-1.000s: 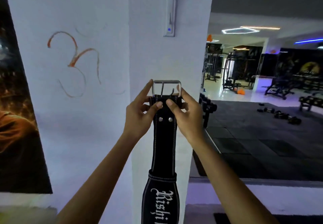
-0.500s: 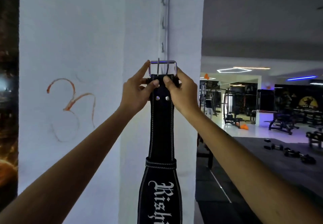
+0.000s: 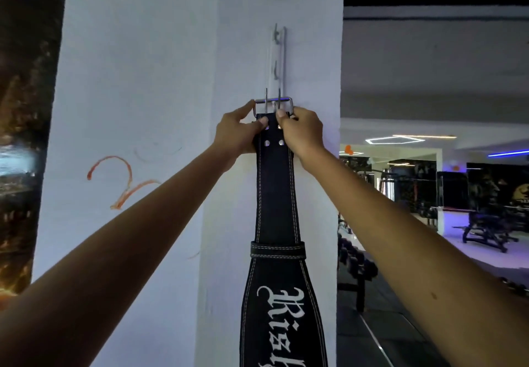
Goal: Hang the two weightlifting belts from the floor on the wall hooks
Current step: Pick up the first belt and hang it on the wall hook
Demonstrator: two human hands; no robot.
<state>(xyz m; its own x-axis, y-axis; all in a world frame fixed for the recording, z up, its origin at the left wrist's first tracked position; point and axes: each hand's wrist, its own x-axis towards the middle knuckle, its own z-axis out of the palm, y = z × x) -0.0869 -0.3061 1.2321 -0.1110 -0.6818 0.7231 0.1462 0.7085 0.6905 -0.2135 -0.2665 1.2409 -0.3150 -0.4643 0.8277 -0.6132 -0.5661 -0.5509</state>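
Head view: one black belt (image 3: 277, 195) in frame, held flat against the white pillar (image 3: 171, 80); left hand (image 3: 236, 132) and right hand (image 3: 300, 133) both pinch its top end, buckle (image 3: 273, 107) at the lowest hook of the rack (image 3: 279, 60). Probably not seated yet. Three hooks visible, no second belt seen; presumably still to hang.

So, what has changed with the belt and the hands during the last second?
Both hands, left hand and right hand, raised the belt up the white pillar, bringing its metal buckle to the lowest part of the hook rail. The two-handed pinch below the buckle stayed unchanged; nothing was released.
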